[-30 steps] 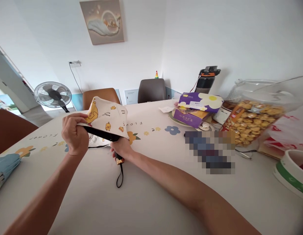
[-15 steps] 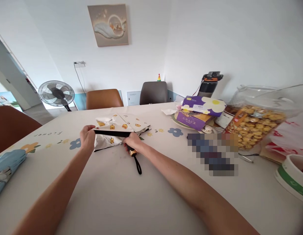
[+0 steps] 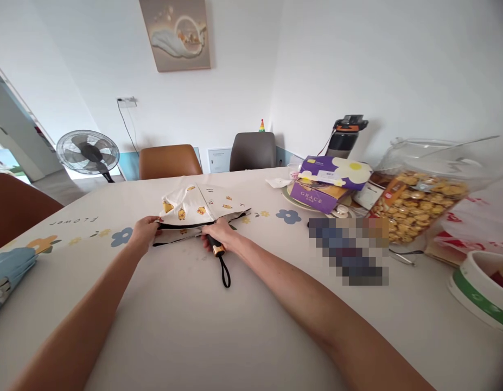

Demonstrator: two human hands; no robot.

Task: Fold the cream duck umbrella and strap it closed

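Note:
A partly folded umbrella (image 3: 186, 209) lies on the white table, its white canopy printed with yellow cartoon figures and its underside black. Its black handle, with a gold band and a wrist loop, points toward me. My left hand (image 3: 144, 233) pinches the canopy's left edge. Around the top of the handle, close to the canopy's rim, my right hand (image 3: 219, 233) is closed. The fingertips of the right hand are partly hidden behind the handle.
On the right stand a clear jar of snacks (image 3: 418, 203), purple boxes (image 3: 316, 195), a dark bottle (image 3: 343, 138) and a white-green tub (image 3: 479, 290). A blurred-out patch (image 3: 349, 252) lies before them. A light-blue folded umbrella (image 3: 11, 271) rests at the left.
The canopy's left panel now lies flatter, with less of the black underside showing. My left hand has shifted slightly; my right hand stays at the handle. The view has moved a little.

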